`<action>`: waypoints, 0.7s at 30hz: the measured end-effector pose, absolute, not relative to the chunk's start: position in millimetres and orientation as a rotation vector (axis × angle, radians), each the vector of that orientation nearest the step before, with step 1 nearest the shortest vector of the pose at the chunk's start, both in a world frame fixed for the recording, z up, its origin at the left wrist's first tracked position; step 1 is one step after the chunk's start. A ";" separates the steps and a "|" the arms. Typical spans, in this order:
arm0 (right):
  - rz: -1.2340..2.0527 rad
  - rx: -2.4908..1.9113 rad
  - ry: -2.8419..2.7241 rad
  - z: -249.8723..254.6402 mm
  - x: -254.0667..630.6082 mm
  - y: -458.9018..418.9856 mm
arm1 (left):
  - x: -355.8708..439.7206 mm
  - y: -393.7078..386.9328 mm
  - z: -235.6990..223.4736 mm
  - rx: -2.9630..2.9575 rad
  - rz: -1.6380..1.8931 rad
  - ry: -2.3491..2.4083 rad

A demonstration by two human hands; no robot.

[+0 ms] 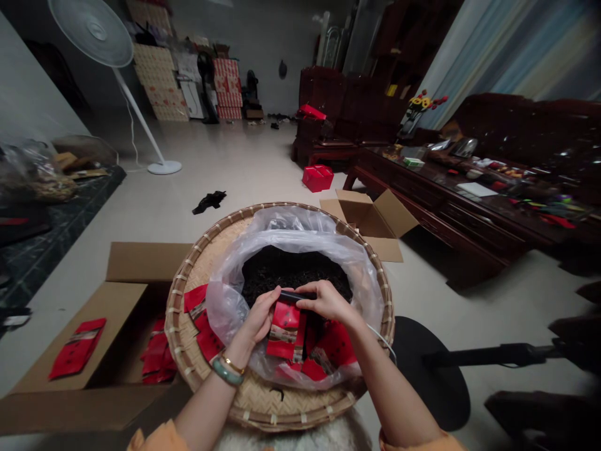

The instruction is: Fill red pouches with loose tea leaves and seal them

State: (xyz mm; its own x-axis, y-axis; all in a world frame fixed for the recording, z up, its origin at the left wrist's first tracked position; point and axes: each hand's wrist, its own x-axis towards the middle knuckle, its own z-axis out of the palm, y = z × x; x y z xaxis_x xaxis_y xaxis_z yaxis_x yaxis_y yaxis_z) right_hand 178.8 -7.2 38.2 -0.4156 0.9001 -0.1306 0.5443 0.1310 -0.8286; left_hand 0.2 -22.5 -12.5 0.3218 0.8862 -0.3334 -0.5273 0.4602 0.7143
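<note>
My left hand (260, 318), with bangles on the wrist, is closed at the left end of a slim black bar (292, 296). The fingers of my right hand (327, 302) pinch its right end. Below the bar hangs a red packet (284, 330) with a printed band, its top edge at the bar; whether it is clamped there I cannot tell. Both hands are over an open clear plastic bag (223, 285) that holds dark, dry loose leaves (286, 266). More red packets (334, 346) lie at its near side. The bag rests in a round woven bamboo tray (244, 401).
On the left stands an open carton (126, 269) with red packets inside and one on its flap. Another open carton (366, 216) is behind the tray. A black round stand base (436, 369) is close on the right. A white fan (164, 166) and a dark wooden table (436, 200) stand farther off.
</note>
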 end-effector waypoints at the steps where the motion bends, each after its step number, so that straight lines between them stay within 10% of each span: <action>1: 1.201 -1.388 -2.013 37.8 178.7 -7.0 | 0.1 -22.4 -12.6 0.534 0.990 0.780; 21: 1.270 -1.422 -1.980 29.4 176.8 1.1 | -1.1 -19.9 -13.5 0.510 0.990 0.815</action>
State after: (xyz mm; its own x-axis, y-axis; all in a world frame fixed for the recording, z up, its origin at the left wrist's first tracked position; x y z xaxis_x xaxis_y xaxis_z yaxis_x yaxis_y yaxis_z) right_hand 176.8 1.1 29.4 -0.4087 0.8940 -0.1838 0.5400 0.0745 -0.8384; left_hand -1.1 -19.9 -13.5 0.3000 0.8815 -0.3647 -0.5277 0.4719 0.7063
